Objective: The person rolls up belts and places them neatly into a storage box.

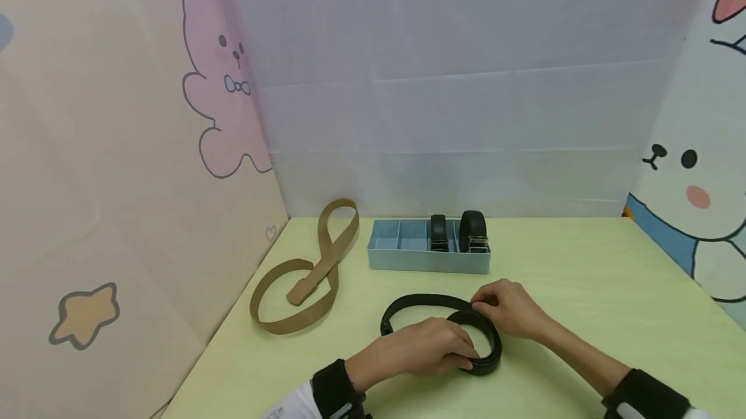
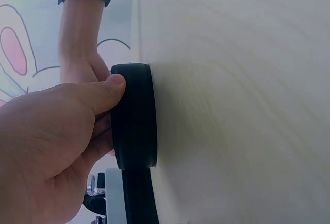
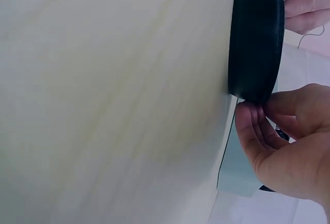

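The partly coiled black belt [image 1: 496, 342] is on the tabletop [image 1: 583, 289], well inside its left and right edges. Left hand [image 1: 428, 346]: grip pinching the coil's near side. Right hand [image 1: 508, 307]: grip pinching its far side. By the far edge, a blue tray [image 1: 428, 261] holds two rolled belts [image 1: 473, 231]. A tan belt [image 1: 332, 252] lies near the far left corner.

Both hands [image 3: 296, 139] hold a dark belt [image 3: 256, 41] (curved)
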A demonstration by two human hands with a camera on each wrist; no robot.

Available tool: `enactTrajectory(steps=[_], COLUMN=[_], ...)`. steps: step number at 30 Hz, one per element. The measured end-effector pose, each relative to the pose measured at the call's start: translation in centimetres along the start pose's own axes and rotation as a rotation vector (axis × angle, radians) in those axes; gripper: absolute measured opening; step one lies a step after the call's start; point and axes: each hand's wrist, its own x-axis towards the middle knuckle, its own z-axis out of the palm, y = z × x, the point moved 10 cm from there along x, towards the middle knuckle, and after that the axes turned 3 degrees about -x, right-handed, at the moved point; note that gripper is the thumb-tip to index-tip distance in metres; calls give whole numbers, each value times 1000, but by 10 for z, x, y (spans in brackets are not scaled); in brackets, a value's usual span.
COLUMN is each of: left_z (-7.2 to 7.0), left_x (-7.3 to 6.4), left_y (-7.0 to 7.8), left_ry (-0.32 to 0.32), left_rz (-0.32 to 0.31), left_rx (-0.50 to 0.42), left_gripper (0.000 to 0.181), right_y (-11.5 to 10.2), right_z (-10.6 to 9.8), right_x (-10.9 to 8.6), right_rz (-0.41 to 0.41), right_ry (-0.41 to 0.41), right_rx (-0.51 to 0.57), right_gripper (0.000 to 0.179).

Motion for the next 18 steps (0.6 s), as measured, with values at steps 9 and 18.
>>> enactTrajectory(steps=[9, 18], left_z=[-6, -6], left_x=[2, 3], left_y=[1, 4], left_ry=[19, 5], left_rz=[7, 12], left_rx=[-23, -81], left_gripper=[20, 20], right_y=[8, 5], right_z=[-12, -7], right_x=[-21, -28], right_rz=[173, 202], right_ry=[15, -14], right_rx=[-100, -16], right_gripper=[14, 20])
